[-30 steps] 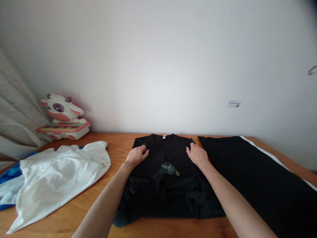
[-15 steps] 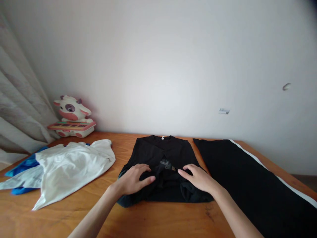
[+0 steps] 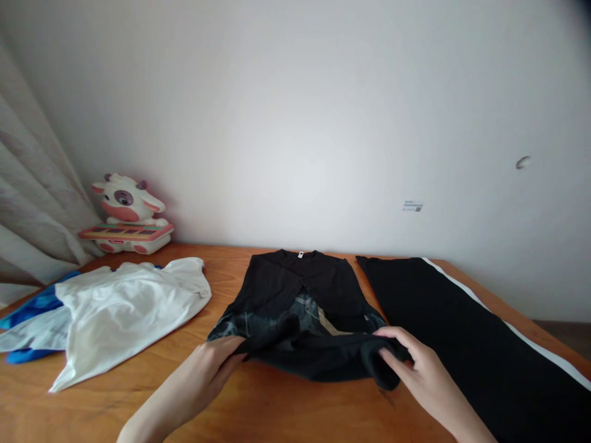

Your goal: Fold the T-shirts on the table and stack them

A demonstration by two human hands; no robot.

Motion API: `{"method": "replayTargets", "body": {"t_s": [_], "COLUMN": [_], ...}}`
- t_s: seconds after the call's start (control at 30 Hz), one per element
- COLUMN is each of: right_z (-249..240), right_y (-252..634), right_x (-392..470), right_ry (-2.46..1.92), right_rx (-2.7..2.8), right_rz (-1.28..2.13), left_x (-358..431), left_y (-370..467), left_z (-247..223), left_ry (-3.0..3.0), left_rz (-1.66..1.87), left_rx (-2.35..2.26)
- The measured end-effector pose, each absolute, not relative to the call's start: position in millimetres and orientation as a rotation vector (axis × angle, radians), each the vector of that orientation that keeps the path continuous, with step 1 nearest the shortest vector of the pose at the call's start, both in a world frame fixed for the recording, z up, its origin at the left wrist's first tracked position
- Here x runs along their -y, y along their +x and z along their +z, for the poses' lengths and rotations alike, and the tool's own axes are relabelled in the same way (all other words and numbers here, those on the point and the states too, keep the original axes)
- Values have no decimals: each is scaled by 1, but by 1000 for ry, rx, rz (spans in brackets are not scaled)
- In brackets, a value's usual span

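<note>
A black shirt (image 3: 272, 277) lies in the middle of the table, its neckline and small white label at the wall side. Its near part is lifted and bunched, baring dark patterned cloth (image 3: 295, 314) with a pale stripe. My left hand (image 3: 210, 372) is closed on the near left edge of the shirt, the fingertips partly hidden by cloth. On the near right corner my right hand (image 3: 413, 363) pinches the same edge between thumb and fingers. The cloth between the two hands hangs slightly slack.
Left of the shirt lies a crumpled white garment (image 3: 133, 307) over blue cloth (image 3: 34, 307). Black cloth with a white side stripe (image 3: 443, 326) is spread to the right. A cow toy keyboard (image 3: 127, 224) stands by the curtain (image 3: 37, 178). A wall (image 3: 295, 135) bounds the wooden table (image 3: 277, 412).
Both hands have come nearer and farther apart, closing on the shirt's near edge. That edge has been raised and drawn out, so more patterned cloth shows.
</note>
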State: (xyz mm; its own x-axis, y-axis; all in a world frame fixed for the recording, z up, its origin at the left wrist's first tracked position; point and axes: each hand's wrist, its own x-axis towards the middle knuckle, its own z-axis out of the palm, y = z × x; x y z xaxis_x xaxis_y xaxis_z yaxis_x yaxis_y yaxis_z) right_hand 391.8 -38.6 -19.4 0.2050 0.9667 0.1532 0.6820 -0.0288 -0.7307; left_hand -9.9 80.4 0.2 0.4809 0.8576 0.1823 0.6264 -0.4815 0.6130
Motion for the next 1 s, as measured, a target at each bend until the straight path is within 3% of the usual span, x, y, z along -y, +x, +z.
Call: {"method": "replayTargets", "body": {"t_s": [0.37,0.53,0.83,1.0], "right_z": [-43,-49,-42,-24], "right_y": [378,385,366,403], "right_x": [45,53,75,102], "right_ry": [-1738,-1856,-1798,-1683], "right_rx": [1261,1086,1317,1265], "right_rz": [512,779,589,546], "left_x": [-68,-80,-79,-75], "left_y": [-26,-17,-41,-80], "left_z": [-13,-10,4,-6], "left_ry": [2009,2004,1574,1380], "left_rz": [563,490,915,1069], "left_rx": [-1353,-1306,-1098,-1205]}}
